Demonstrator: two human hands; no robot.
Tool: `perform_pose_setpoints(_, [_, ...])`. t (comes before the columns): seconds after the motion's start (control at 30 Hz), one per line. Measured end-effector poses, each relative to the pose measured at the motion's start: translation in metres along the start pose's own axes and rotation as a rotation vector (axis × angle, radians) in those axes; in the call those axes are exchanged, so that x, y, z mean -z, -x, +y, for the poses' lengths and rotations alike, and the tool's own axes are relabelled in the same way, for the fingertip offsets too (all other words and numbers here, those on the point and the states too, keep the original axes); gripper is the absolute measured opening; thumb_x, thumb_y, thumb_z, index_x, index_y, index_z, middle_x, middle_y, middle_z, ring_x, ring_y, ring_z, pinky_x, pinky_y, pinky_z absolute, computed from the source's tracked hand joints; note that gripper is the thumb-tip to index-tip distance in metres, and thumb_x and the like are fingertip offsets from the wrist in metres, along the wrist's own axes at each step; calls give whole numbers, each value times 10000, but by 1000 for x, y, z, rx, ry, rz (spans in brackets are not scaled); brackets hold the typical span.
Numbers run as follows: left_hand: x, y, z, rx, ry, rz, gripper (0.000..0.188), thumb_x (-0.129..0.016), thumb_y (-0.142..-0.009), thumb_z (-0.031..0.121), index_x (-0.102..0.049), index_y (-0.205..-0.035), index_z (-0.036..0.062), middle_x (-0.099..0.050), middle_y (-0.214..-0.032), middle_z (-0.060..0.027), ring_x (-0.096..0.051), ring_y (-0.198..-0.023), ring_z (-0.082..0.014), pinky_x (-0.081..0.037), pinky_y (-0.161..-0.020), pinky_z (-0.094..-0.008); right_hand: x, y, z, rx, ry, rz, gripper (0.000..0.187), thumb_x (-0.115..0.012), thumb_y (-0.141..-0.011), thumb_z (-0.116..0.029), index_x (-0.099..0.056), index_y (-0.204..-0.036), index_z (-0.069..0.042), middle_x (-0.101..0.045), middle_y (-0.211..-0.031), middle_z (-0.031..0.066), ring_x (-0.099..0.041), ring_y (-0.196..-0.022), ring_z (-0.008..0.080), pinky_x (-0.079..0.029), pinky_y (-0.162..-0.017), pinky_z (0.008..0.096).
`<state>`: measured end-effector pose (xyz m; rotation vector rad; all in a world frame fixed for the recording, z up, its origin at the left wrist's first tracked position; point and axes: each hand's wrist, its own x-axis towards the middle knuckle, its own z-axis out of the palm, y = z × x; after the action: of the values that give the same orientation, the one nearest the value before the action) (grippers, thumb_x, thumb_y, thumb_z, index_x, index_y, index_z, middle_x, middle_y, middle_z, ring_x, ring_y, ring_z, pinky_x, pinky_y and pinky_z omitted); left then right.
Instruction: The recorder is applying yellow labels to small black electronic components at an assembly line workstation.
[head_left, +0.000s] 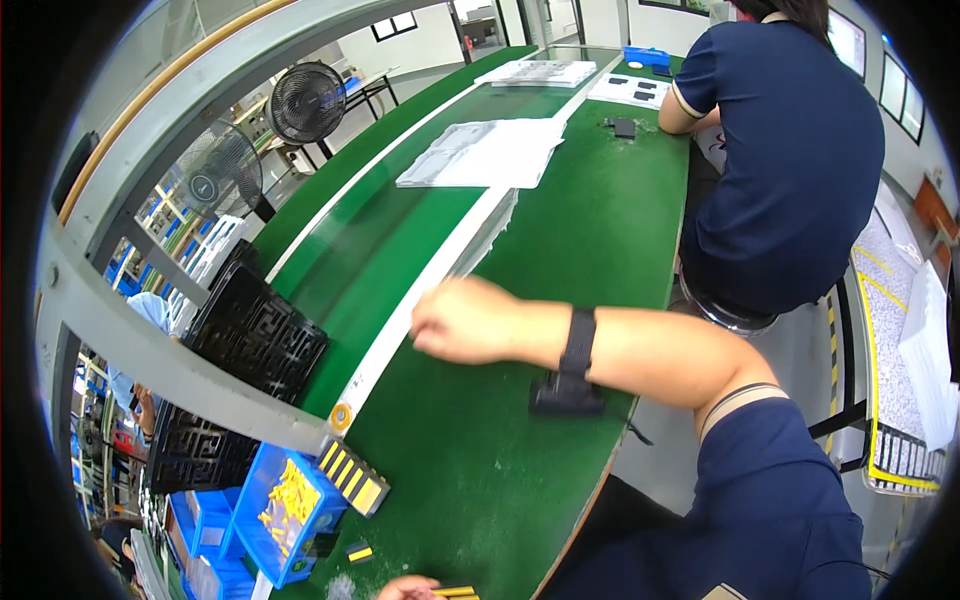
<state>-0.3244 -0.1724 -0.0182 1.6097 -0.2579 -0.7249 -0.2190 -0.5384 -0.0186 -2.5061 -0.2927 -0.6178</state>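
My right hand [465, 320] hovers over the middle of the green table [450, 430], fingers curled and a little blurred; whatever they hold, if anything, is hidden. A black strap with a dark box [567, 395] is on that wrist. At the lower edge, only part of my left hand [408, 588] shows, its fingers closed on a yellow-and-black striped piece [456, 592]. Near it lies a small black-and-yellow piece [360, 552]. Further left, a black block with yellow stripes [354, 478] rests beside a blue bin [245, 508] of small yellow parts [290, 507].
A grey metal frame [200, 370] crosses the left side, with black crates [255, 335] behind it. A yellow tape roll [341, 416] sits by its foot. White sheets [485, 152] lie further up the table. A co-worker [785, 165] sits at the far right.
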Motion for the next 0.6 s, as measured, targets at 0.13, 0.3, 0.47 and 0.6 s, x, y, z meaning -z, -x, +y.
perform_pose_setpoints(0.13, [2, 3, -2, 48, 24, -59, 244, -657, -777, -49, -599, -1001, 29, -612, -844, -10, -555, -735, -70, -468, -695, -211, 60, 5, 125, -247, 368, 278, 177, -550, -695, -162, -667, -765, -49, -640, -804, 175, -622, -783, 348, -503, -732, 442])
perform_pose_setpoints(0.3, [-2, -2, 0, 121, -55, -22, 181, -678, -763, -40, -618, -914, 39, -600, -823, -6, -540, -715, -68, -446, -668, -200, 129, 35, 223, -743, 717, 364, 209, -556, -691, -132, -670, -820, -14, -634, -904, 207, -618, -863, 354, -509, -771, 430])
perform_pose_setpoints(0.47, [2, 3, -17, 6, -128, 44, 146, -643, -798, -38, -598, -928, 14, -597, -810, -40, -543, -669, -87, -466, -602, -237, 166, 57, 283, -1004, 914, 462, 236, -530, -768, -144, -655, -919, -12, -607, -981, 181, -594, -958, 324, -492, -812, 421])
perform_pose_setpoints(0.6, [5, 7, -19, 33, -27, 87, 212, -634, -821, -16, -561, -1018, 17, -608, -817, -76, -560, -640, -95, -468, -566, -230, 184, 53, 319, -1101, 956, 509, 246, -493, -813, -154, -636, -975, -35, -601, -1023, 162, -566, -1023, 298, -466, -855, 413])
